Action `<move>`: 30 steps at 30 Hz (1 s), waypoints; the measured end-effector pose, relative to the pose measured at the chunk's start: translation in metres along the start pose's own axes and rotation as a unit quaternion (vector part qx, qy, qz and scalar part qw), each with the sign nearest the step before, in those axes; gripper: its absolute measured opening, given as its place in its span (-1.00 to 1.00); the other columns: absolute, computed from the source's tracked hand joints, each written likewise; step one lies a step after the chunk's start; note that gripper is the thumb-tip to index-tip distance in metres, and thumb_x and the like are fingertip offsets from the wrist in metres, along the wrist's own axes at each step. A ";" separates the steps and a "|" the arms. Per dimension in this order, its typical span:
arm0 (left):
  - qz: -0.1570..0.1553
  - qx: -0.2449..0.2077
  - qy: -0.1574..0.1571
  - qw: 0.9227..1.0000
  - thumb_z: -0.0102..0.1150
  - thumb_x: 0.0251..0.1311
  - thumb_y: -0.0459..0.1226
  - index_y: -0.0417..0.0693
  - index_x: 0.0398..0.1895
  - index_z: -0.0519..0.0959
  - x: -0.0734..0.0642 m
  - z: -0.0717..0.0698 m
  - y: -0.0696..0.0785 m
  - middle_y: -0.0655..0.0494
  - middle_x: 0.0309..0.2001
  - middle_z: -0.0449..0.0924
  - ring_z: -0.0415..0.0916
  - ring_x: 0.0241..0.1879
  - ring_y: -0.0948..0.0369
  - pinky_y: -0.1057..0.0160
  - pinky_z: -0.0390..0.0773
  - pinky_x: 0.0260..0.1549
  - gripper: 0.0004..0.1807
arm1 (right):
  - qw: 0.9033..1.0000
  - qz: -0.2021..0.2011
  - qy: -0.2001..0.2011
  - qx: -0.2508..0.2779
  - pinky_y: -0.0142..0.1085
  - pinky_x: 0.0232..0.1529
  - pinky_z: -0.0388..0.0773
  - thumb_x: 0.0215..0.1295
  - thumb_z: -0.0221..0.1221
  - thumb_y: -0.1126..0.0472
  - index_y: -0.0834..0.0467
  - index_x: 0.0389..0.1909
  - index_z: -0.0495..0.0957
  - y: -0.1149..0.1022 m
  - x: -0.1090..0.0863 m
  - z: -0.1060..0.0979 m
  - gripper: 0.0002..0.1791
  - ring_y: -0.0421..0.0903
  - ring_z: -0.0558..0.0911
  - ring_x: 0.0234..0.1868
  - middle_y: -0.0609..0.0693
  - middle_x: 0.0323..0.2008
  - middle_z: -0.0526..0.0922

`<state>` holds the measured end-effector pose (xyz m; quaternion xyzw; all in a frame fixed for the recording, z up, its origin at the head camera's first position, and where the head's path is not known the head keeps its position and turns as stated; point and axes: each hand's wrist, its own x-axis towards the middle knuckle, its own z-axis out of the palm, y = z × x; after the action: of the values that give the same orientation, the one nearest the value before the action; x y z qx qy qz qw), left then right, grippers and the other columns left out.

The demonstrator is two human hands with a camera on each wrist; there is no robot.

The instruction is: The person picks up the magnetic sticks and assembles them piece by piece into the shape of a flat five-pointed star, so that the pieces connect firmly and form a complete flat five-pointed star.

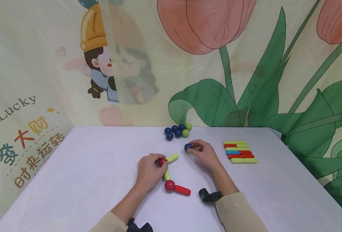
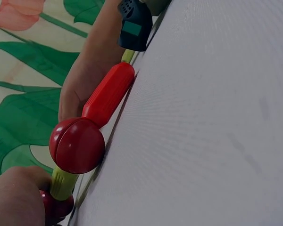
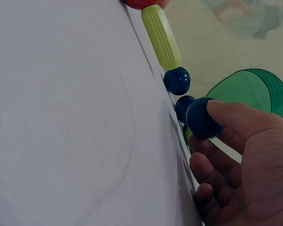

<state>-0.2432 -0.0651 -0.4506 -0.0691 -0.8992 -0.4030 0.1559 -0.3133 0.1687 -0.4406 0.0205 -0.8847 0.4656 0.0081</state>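
My left hand [image 1: 150, 170] grips the upper red ball [image 1: 162, 162] of a joined piece on the table. From that ball one yellow-green rod [image 1: 173, 157] points up and right, and a second one [image 1: 167, 175] runs down to another red ball [image 1: 169, 186]. A red rod [image 1: 183, 190] sticks out to the right of the lower ball; the left wrist view shows this red rod [image 2: 108, 94] large. Between thumb and fingers my right hand [image 1: 203, 154] pinches a dark blue ball [image 3: 203, 117], to the right of the upper rod's free end.
At the table's back edge lie several loose blue balls [image 1: 169, 136] and two green balls [image 1: 185, 133]. On the right, several rods [image 1: 240, 154] in yellow-green, red and blue lie in a stacked row. A printed cloth [image 1: 206, 96] hangs behind the white table [image 1: 95, 154].
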 end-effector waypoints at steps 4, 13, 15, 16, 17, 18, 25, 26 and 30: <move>-0.002 0.000 0.000 1.000 0.37 0.22 -0.20 0.00 -0.01 0.74 0.000 0.001 0.000 0.08 -0.13 0.72 0.58 -0.04 0.11 -0.13 0.42 0.20 -0.73 | 0.999 -0.019 -0.017 -0.022 -0.17 0.00 0.58 0.31 0.36 0.10 0.01 0.17 0.65 -0.003 -0.001 0.002 -0.59 0.01 0.59 0.00 0.05 0.06 0.71; -0.003 -0.005 -0.002 1.000 0.36 0.23 -0.20 0.00 0.00 0.74 0.000 0.000 0.001 0.07 -0.08 0.72 0.59 -0.01 0.09 -0.14 0.44 0.20 -0.72 | 0.997 -0.043 -0.050 -0.049 -0.26 -0.05 0.52 0.28 0.38 0.18 -0.01 0.14 0.67 -0.005 -0.002 0.005 -0.60 -0.04 0.58 -0.08 0.03 0.05 0.73; -0.004 -0.005 -0.003 1.000 0.36 0.23 -0.20 0.00 0.00 0.74 0.000 0.000 0.001 0.07 -0.08 0.72 0.59 0.00 0.09 -0.14 0.44 0.20 -0.72 | 0.996 -0.046 -0.055 -0.046 -0.27 -0.05 0.52 0.28 0.38 0.18 0.00 0.15 0.67 -0.004 -0.003 0.005 -0.60 -0.06 0.58 -0.08 0.03 0.06 0.73; -0.004 -0.005 -0.003 1.000 0.36 0.23 -0.20 0.00 0.00 0.74 0.000 0.000 0.001 0.07 -0.08 0.72 0.59 -0.01 0.09 -0.14 0.44 0.20 -0.72 | 0.996 -0.048 -0.056 -0.044 -0.27 -0.05 0.52 0.28 0.38 0.18 0.00 0.15 0.67 -0.004 -0.003 0.005 -0.59 -0.06 0.58 -0.08 0.03 0.06 0.73; -0.004 -0.005 -0.003 1.000 0.36 0.23 -0.20 0.00 0.00 0.73 0.000 0.000 0.002 0.07 -0.09 0.72 0.59 -0.01 0.09 -0.14 0.43 0.20 -0.72 | 0.996 -0.050 -0.057 -0.043 -0.27 -0.04 0.52 0.27 0.39 0.18 0.00 0.15 0.66 -0.004 -0.003 0.005 -0.59 -0.06 0.58 -0.08 0.02 0.06 0.73; -0.005 -0.005 -0.003 1.000 0.36 0.23 -0.20 0.00 0.00 0.73 0.000 0.000 0.002 0.07 -0.09 0.72 0.59 -0.01 0.09 -0.14 0.43 0.20 -0.72 | 0.996 -0.054 -0.058 -0.041 -0.27 -0.04 0.52 0.27 0.39 0.19 0.01 0.16 0.66 -0.004 -0.002 0.005 -0.59 -0.06 0.58 -0.08 0.02 0.07 0.73; -0.008 0.001 -0.005 1.000 0.36 0.24 -0.19 0.00 0.00 0.73 0.000 0.000 0.001 0.08 -0.10 0.72 0.58 -0.04 0.11 -0.13 0.44 0.19 -0.72 | 0.996 -0.062 -0.063 -0.026 -0.22 0.00 0.55 0.27 0.38 0.21 0.04 0.18 0.65 -0.003 -0.002 0.003 -0.57 -0.05 0.60 -0.07 0.03 0.05 0.74; -0.008 0.001 -0.004 1.000 0.36 0.24 -0.19 0.00 0.00 0.74 0.000 0.000 0.002 0.07 -0.10 0.72 0.58 -0.04 0.11 -0.13 0.44 0.19 -0.72 | 0.996 -0.061 -0.063 -0.026 -0.21 0.02 0.55 0.27 0.38 0.21 0.04 0.18 0.65 -0.003 -0.002 0.003 -0.57 -0.05 0.60 -0.06 0.03 0.05 0.75; -0.009 0.002 -0.003 1.000 0.35 0.24 -0.20 -0.01 -0.01 0.74 0.001 0.000 0.002 0.07 -0.11 0.72 0.58 -0.06 0.11 -0.13 0.44 0.18 -0.72 | 0.996 -0.053 -0.063 -0.026 -0.17 0.06 0.58 0.28 0.37 0.21 0.04 0.18 0.65 -0.003 -0.002 0.003 -0.57 -0.04 0.62 -0.03 0.03 0.04 0.75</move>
<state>-0.2435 -0.0639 -0.4492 -0.0625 -0.9009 -0.4026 0.1495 -0.3110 0.1642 -0.4398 0.0965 -0.8928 0.4395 -0.0220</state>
